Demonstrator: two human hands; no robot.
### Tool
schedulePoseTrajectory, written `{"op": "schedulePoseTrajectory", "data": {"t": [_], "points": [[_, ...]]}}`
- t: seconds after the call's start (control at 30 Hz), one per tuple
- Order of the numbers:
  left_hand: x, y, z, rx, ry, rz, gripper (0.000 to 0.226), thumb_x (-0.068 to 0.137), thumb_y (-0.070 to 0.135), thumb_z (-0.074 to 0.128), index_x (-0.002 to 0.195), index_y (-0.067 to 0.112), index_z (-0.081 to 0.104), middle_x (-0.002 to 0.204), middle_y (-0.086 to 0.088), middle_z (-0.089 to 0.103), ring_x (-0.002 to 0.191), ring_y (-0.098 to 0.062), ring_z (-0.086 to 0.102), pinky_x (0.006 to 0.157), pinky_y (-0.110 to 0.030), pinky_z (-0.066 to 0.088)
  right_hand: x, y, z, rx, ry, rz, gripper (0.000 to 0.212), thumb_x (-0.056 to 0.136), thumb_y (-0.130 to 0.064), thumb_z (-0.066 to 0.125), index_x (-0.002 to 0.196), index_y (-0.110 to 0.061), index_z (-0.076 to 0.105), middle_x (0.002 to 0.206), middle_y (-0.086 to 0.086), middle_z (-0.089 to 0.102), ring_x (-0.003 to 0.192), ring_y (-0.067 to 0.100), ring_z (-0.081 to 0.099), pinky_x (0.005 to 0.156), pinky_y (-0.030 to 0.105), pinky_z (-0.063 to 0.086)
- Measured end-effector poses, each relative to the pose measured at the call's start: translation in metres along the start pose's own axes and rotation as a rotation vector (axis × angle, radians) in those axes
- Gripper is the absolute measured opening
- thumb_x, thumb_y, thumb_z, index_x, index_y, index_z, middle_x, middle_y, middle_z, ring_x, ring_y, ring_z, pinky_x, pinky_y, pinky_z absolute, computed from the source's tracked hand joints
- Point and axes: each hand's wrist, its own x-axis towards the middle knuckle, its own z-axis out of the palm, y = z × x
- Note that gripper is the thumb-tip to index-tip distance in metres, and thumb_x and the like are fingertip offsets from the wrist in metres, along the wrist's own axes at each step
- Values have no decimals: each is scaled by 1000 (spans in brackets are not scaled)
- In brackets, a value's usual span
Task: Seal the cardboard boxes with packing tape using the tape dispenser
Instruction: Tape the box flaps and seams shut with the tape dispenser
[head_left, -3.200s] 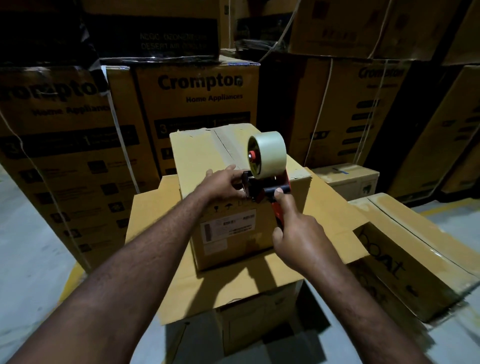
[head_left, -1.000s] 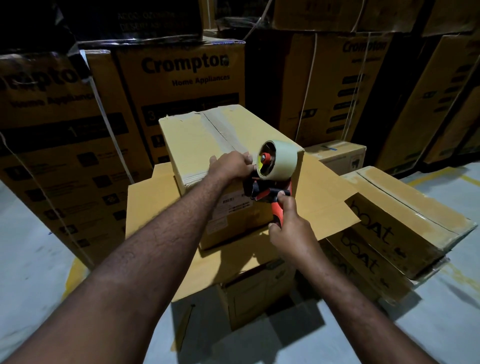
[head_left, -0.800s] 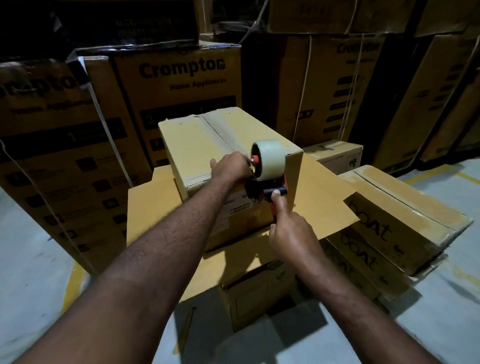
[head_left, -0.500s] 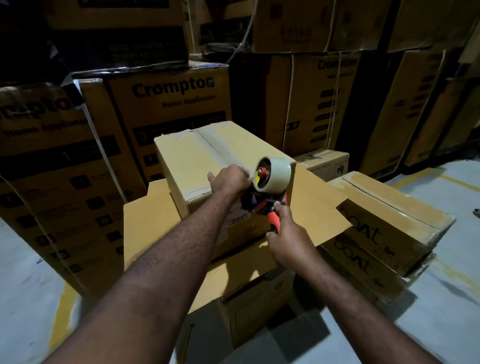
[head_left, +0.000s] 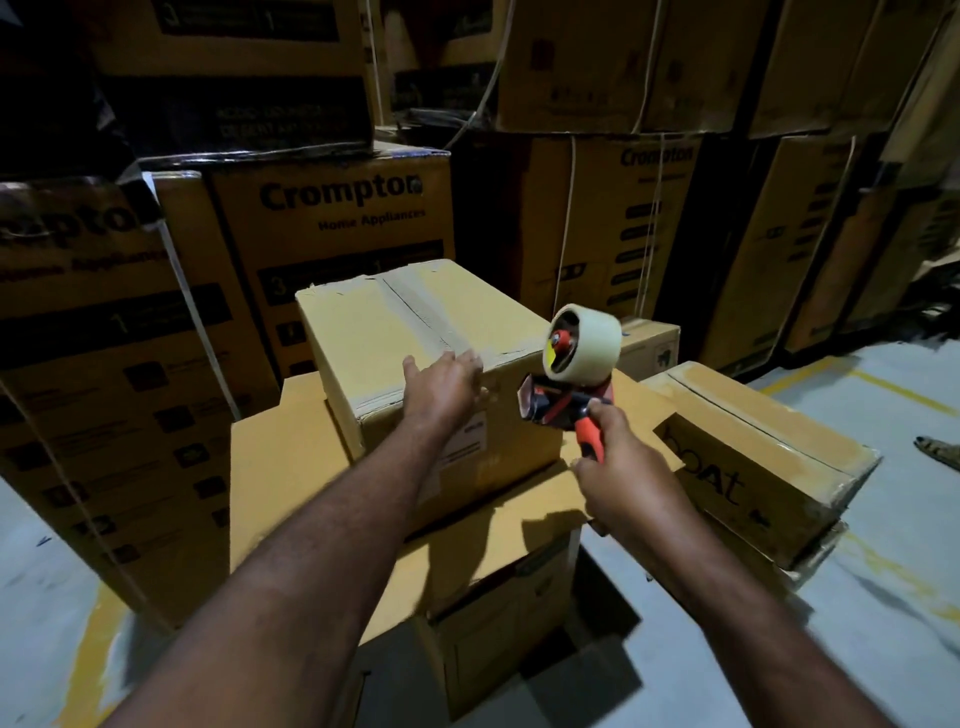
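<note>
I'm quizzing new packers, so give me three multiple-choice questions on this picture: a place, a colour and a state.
1. Where does the plain brown cardboard box sit? A) on a larger carton's spread flaps B) on bare floor C) on a trolley
2. What colour is the handle of the plastic tape dispenser? A) blue B) orange C) green
3. How is the left hand? A) fisted B) gripping scissors C) open, fingers straight
Answers: 1 A, flaps lie under it; 2 B, orange shows above the gripping right hand; 3 C, fingers extend at the box's edge.
</note>
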Motion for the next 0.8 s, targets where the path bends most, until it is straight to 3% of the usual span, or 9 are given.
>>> {"op": "schedulePoseTrajectory", "data": {"t": [0.1,0.2,0.33,0.4,0.5,0.6,0.7,0.8], "points": [[-1,-18,-7,12,-38,126,33,102,30,58,134,21,58,151,-1,52,138,-24,48,116,-56,30,-8,-13,-29,28,46,-86,71,102,-23,55,154,-46,12,136,10,53,82,16,65,68,37,62],[0,-40,-17,-16,-118,258,33,101,17,59,133,20,61,152,-1,52,141,-24,46,113,-41,38,0,-26,-42,55,91,-158,73,101,-25,57,153,-46,11,143,11,48,82,21,67,67,41,63],[1,-52,-37,-211,-285,188,52,96,6,65,142,27,58,155,9,46,143,-11,43,116,-25,32,37,-38,-34,116,116,-287,72,101,-27,58,153,-47,12,147,9,45,77,20,67,65,46,62],[4,-41,-41,-202,-317,172,46,97,22,66,142,29,59,153,13,48,139,-9,48,116,-28,37,68,-41,-22,169,125,-341,72,100,-27,58,152,-48,14,142,8,48,80,21,66,66,49,62],[8,-9,-40,-131,-288,64,46,105,54,42,145,37,54,154,14,47,136,-13,48,113,-39,36,113,-47,-4,234,122,-401,68,100,-29,58,153,-43,17,135,1,51,95,23,65,79,51,60],[16,15,-27,47,-322,130,57,106,58,23,153,31,41,163,9,34,144,-11,33,113,-48,24,157,-43,7,345,102,-428,66,101,-31,57,154,-40,19,139,5,53,98,24,69,83,47,60],[32,17,-24,63,-426,78,62,107,57,17,157,25,32,169,7,20,154,-12,14,118,-57,11,192,-32,17,521,55,-373,65,102,-27,54,156,-38,19,132,-1,54,90,15,70,67,32,58],[58,17,-24,75,-525,35,62,108,53,15,161,23,23,171,6,10,157,-14,0,119,-66,-5,210,-25,26,701,23,-239,63,102,-26,52,154,-42,19,107,-3,66,89,19,70,63,35,56]]}}
